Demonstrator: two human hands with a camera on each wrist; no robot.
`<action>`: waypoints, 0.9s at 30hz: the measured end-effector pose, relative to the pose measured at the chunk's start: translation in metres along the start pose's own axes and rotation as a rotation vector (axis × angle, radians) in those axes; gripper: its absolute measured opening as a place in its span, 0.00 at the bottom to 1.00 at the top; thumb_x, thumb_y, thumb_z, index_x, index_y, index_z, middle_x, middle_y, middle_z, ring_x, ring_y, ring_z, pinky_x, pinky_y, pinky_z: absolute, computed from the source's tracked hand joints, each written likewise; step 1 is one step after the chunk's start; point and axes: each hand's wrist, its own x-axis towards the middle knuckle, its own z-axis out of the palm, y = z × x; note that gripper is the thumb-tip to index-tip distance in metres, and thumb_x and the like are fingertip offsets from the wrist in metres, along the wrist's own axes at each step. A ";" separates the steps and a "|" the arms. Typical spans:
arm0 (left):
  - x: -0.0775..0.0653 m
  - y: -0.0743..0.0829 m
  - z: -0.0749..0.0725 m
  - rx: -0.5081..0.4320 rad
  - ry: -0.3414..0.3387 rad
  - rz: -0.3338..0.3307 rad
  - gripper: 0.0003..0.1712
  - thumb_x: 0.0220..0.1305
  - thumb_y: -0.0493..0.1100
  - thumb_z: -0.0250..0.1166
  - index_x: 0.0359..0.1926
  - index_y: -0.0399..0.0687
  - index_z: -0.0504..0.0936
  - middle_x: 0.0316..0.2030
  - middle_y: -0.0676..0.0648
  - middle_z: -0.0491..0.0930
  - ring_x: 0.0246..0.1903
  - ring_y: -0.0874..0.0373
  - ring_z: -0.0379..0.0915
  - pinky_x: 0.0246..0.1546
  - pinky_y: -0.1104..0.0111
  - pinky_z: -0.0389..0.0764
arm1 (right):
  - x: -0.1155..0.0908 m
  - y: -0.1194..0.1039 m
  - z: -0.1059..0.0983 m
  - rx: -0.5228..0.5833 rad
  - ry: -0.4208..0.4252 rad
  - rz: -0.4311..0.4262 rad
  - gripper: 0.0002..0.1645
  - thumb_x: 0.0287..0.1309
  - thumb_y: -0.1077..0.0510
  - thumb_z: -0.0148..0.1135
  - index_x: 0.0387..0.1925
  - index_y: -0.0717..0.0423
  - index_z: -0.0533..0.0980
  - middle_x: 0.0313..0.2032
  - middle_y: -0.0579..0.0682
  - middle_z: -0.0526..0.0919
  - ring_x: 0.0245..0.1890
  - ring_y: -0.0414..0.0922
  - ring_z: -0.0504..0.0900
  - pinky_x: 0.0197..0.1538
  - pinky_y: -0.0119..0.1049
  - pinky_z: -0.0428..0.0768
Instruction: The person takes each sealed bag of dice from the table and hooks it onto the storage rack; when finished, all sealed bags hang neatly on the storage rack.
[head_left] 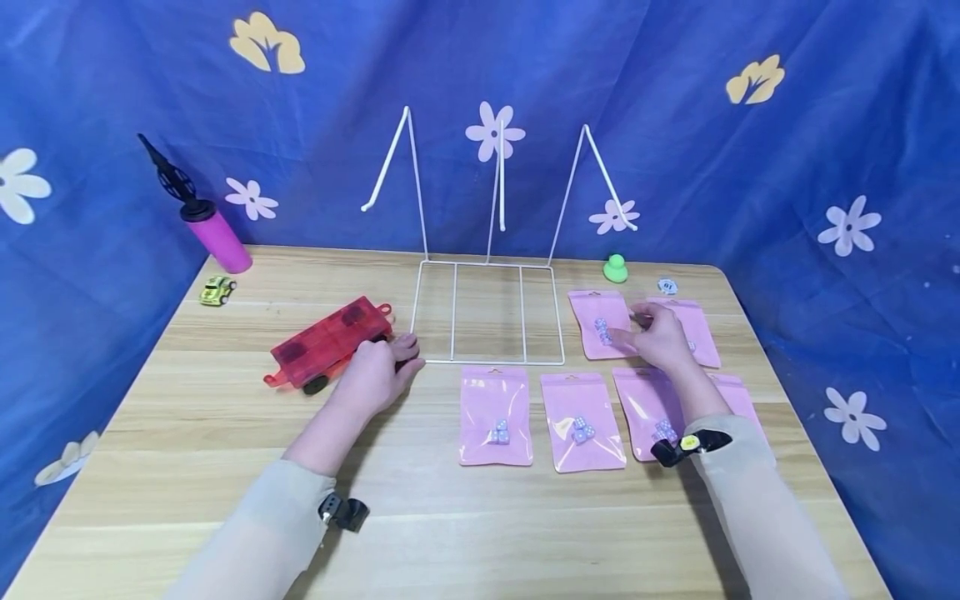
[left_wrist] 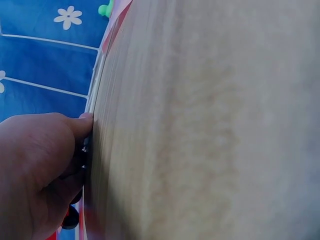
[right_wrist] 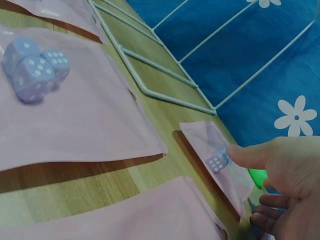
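My left hand [head_left: 378, 373] is at the front left corner of a white wire rack [head_left: 495, 362], thumb and fingers pinching its base wire. In the left wrist view, the thumb of the left hand [left_wrist: 45, 155] lies against that wire. My right hand [head_left: 660, 337] is over a pink zip bag [head_left: 588, 310] with pale purple dice [head_left: 602, 331] inside. In the right wrist view, the thumb of the right hand [right_wrist: 285, 175] is extended at the dice, with the fingers apart from it. Another pink bag [head_left: 693, 321] lies partly under the right hand.
Several more pink dice bags [head_left: 495, 400] lie in a front row. A red toy trailer [head_left: 330, 337] stands beside the left hand. Farther left are a green toy car [head_left: 218, 290] and a pink pump [head_left: 221, 242]. A green duck-like toy [head_left: 616, 268] and a chip [head_left: 667, 287] sit at the back right.
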 end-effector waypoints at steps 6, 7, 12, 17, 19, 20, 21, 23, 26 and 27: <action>-0.001 0.000 0.000 -0.003 0.016 0.012 0.20 0.63 0.44 0.69 0.51 0.36 0.84 0.54 0.40 0.80 0.55 0.44 0.77 0.54 0.52 0.76 | 0.004 0.002 0.000 0.047 -0.033 0.057 0.52 0.45 0.45 0.79 0.65 0.67 0.65 0.54 0.62 0.74 0.53 0.56 0.73 0.58 0.49 0.73; -0.001 0.000 0.000 -0.004 0.018 0.012 0.20 0.63 0.44 0.69 0.51 0.36 0.84 0.54 0.40 0.80 0.55 0.44 0.77 0.54 0.51 0.76 | 0.005 0.001 -0.001 0.061 -0.043 0.068 0.52 0.45 0.47 0.79 0.65 0.68 0.65 0.54 0.62 0.74 0.53 0.55 0.73 0.57 0.48 0.73; -0.001 0.000 0.000 -0.004 0.007 0.003 0.20 0.63 0.45 0.69 0.52 0.36 0.84 0.54 0.40 0.80 0.55 0.43 0.76 0.54 0.51 0.76 | 0.009 0.001 -0.003 0.092 -0.090 0.142 0.49 0.48 0.52 0.77 0.66 0.68 0.64 0.50 0.59 0.74 0.47 0.51 0.73 0.47 0.37 0.76; 0.000 0.001 0.000 0.002 0.002 0.004 0.20 0.63 0.45 0.69 0.52 0.37 0.84 0.54 0.40 0.80 0.55 0.43 0.76 0.55 0.51 0.76 | 0.011 0.001 -0.003 0.150 -0.095 0.150 0.37 0.52 0.59 0.74 0.60 0.69 0.70 0.37 0.54 0.74 0.34 0.43 0.72 0.30 0.28 0.72; 0.000 0.001 0.000 0.003 0.007 0.010 0.20 0.63 0.45 0.69 0.52 0.36 0.84 0.54 0.39 0.80 0.55 0.43 0.76 0.55 0.51 0.76 | 0.011 0.001 -0.003 0.166 -0.093 0.144 0.32 0.53 0.60 0.72 0.58 0.69 0.72 0.35 0.52 0.73 0.33 0.42 0.71 0.29 0.26 0.71; 0.000 0.001 0.000 0.003 0.009 0.013 0.20 0.63 0.45 0.69 0.52 0.36 0.84 0.54 0.39 0.80 0.55 0.43 0.76 0.55 0.51 0.76 | 0.011 0.000 -0.003 0.178 -0.093 0.145 0.30 0.54 0.60 0.71 0.57 0.69 0.73 0.36 0.52 0.73 0.33 0.42 0.71 0.29 0.27 0.72; -0.001 0.002 0.000 0.002 0.010 0.013 0.20 0.63 0.45 0.69 0.51 0.36 0.84 0.54 0.39 0.80 0.55 0.43 0.76 0.55 0.51 0.76 | 0.011 0.000 -0.003 0.176 -0.090 0.144 0.29 0.55 0.60 0.70 0.56 0.69 0.74 0.36 0.53 0.73 0.33 0.43 0.71 0.30 0.27 0.72; -0.001 0.002 0.000 0.003 0.010 0.013 0.20 0.63 0.44 0.69 0.51 0.36 0.84 0.54 0.39 0.80 0.55 0.43 0.76 0.55 0.51 0.76 | 0.011 0.000 -0.003 0.176 -0.089 0.149 0.27 0.57 0.60 0.69 0.56 0.69 0.74 0.39 0.54 0.73 0.36 0.44 0.71 0.32 0.27 0.73; -0.001 0.002 -0.001 0.006 0.005 0.007 0.20 0.63 0.45 0.69 0.52 0.36 0.84 0.54 0.39 0.80 0.55 0.43 0.76 0.55 0.51 0.76 | 0.010 0.000 -0.003 0.176 -0.094 0.162 0.27 0.60 0.58 0.67 0.56 0.69 0.74 0.42 0.56 0.73 0.39 0.46 0.71 0.35 0.28 0.75; -0.001 0.002 -0.001 0.007 0.005 0.006 0.20 0.63 0.45 0.69 0.52 0.36 0.84 0.54 0.39 0.80 0.55 0.43 0.76 0.55 0.51 0.76 | 0.010 0.000 -0.003 0.179 -0.095 0.166 0.27 0.60 0.57 0.67 0.56 0.68 0.74 0.43 0.56 0.74 0.39 0.46 0.72 0.34 0.29 0.75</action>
